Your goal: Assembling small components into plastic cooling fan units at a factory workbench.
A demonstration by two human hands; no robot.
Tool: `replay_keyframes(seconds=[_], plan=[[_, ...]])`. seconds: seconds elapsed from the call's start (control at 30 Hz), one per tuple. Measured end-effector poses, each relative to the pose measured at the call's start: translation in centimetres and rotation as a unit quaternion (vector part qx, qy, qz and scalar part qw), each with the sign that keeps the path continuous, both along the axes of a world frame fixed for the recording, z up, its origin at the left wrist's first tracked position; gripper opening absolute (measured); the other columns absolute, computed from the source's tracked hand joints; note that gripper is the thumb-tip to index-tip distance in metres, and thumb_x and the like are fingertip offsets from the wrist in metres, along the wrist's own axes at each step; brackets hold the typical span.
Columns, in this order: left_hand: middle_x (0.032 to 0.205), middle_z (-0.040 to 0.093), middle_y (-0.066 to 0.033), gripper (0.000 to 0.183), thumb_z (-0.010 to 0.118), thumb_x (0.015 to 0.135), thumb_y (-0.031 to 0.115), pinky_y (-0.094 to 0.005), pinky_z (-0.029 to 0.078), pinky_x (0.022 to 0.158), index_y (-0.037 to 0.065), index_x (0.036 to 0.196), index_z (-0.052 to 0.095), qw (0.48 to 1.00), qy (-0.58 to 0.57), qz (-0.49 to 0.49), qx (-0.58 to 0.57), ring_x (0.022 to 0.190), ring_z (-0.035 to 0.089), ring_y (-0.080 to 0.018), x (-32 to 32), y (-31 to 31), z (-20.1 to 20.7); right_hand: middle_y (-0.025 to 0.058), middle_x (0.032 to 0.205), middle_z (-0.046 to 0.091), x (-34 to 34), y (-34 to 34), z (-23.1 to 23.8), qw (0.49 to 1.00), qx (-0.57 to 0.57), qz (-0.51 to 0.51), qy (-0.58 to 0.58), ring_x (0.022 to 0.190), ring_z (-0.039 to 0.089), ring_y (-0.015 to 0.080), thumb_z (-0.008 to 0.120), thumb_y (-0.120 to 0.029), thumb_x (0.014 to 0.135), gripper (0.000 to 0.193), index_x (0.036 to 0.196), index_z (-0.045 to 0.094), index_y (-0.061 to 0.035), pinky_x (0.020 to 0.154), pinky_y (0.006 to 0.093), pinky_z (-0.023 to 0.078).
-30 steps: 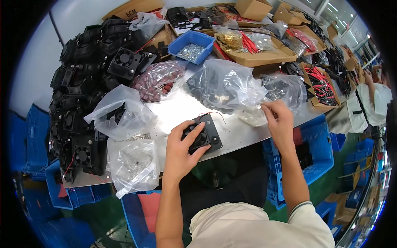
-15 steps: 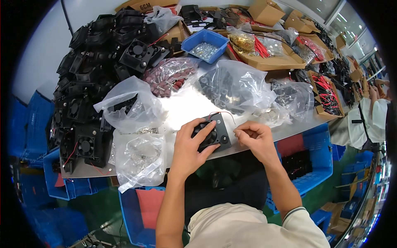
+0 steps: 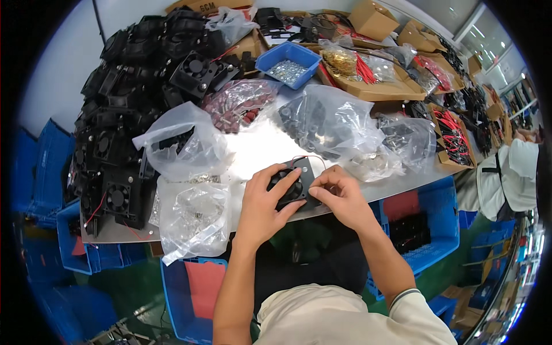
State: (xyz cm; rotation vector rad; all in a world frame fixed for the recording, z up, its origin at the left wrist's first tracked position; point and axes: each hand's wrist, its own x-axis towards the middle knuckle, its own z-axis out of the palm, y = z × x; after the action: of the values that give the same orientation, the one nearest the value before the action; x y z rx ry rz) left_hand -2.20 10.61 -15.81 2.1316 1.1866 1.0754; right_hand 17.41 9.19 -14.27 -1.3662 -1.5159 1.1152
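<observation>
A black fan on a square black plate [image 3: 305, 172] lies at the front edge of the worktable. My left hand [image 3: 265, 198] grips it from the left, with fingers across the fan and the thumb along its near side. My right hand [image 3: 340, 198] is pinched at the plate's right edge, over the near right corner; whatever its fingertips hold is too small or hidden to make out. A thin wire [image 3: 315, 156] loops from the fan's far side toward that hand. Just left of the fan lies a clear bag of small shiny metal parts [image 3: 195, 215].
Black fan units [image 3: 118, 103] are piled high at the left. Beyond the fan are a bag of dark red parts [image 3: 238, 103], a blue bin of small metal pieces [image 3: 287, 66] and a bag of black parts [image 3: 328, 121]. Blue crates [image 3: 440, 241] stand below the table; a co-worker [image 3: 506, 178] is at the right.
My right hand has moved left, from beside the fan onto the plate's right edge. My left hand keeps its grip on the fan. The view has shifted slightly.
</observation>
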Motion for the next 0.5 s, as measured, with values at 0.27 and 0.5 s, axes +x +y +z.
replay_keyframes(seconds=[0.27,0.5], plan=[[0.122,0.055,-0.0126,0.057,0.08,0.068,0.018,-0.0415,0.043,0.094,0.015,0.122,0.063,1.0,-0.006,0.011,0.014,0.112,0.052,-0.033,-1.3,-0.1,-0.9,-0.0023,0.08,0.058,-1.3,0.5,0.7,0.979,-0.163,-0.04,0.114,0.067,0.048,0.0036,0.064,-0.011,0.087,0.014,0.098,0.062,-0.0035,0.057,0.0203,0.036],[0.123,0.054,-0.0119,0.051,0.077,0.07,0.021,-0.0436,0.04,0.095,0.013,0.119,0.062,0.994,-0.094,-0.052,-0.013,0.113,0.05,-0.0336,-0.8,0.4,-3.0,-0.0003,0.086,0.062,-5.6,0.7,5.5,0.998,0.045,0.043,0.011,0.077,0.053,0.005,0.053,-0.001,0.09,0.016,0.102,0.063,-0.0011,0.065,0.0207,0.042]])
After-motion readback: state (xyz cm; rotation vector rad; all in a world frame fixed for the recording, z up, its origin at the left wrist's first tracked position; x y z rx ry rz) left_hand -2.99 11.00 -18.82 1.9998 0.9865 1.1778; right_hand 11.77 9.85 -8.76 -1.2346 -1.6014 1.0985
